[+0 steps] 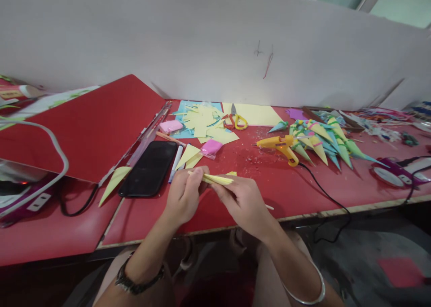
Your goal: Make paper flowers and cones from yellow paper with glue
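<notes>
L hand [183,197] pinched L end of yellow paper [218,179], folded or rolled, couldn't tell which; R hand [245,204] gripped R end, fingertips partly hidden. Paper was betw. hands, above counter [303,199] nr front edge. Risks: too-hard pinch or uneven pull could've creased/torn it. Glue gun [276,143] lay nearby, poss. hot; R arm snagging cord [322,187] over edge could've dragged it off.

No legible text
Marks on the red container [15,92], far left, are too blurred to read.
</notes>
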Action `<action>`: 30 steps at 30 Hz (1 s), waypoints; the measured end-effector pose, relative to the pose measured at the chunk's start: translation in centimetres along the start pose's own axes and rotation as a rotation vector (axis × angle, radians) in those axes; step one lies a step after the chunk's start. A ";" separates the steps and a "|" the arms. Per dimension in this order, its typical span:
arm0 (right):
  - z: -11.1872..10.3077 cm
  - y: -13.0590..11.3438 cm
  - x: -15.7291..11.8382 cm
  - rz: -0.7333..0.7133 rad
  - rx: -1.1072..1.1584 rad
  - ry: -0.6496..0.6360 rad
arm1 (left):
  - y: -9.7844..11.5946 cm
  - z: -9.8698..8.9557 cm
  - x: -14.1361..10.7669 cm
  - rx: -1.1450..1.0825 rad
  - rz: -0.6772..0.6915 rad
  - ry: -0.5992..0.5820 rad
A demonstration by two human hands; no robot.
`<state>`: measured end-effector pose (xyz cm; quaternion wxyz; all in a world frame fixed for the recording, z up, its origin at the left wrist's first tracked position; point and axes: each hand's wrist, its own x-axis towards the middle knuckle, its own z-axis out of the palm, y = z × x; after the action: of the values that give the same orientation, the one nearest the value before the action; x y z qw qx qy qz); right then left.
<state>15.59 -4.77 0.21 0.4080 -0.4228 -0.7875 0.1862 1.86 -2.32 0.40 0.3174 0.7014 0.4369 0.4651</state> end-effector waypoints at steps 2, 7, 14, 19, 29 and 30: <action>0.4 0.4 -0.1 -0.078 -0.161 0.051 | 0.2 0.2 0.1 -0.016 -0.055 0.034; 1.0 0.9 -0.4 -0.251 -0.585 0.143 | 0.5 0.4 0.4 -0.149 -0.290 0.066; 0.2 0.5 -0.1 -0.269 -0.655 0.155 | 0.7 0.2 0.5 -0.232 -0.294 -0.019; -0.8 0.4 0.0 -0.068 -0.171 0.113 | 0.4 -0.6 0.5 -0.307 -0.071 -0.015; -2.2 -0.1 0.1 0.087 0.240 -0.058 | -0.1 -1.1 0.4 -0.284 0.112 0.015; -2.1 -0.1 0.1 0.083 0.221 -0.036 | 0.1 -0.9 0.4 -0.262 0.092 0.051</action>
<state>17.20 -4.89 1.60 0.4299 -0.4040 -0.7512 0.2961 1.12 -1.98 1.00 0.3734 0.6613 0.3479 0.5497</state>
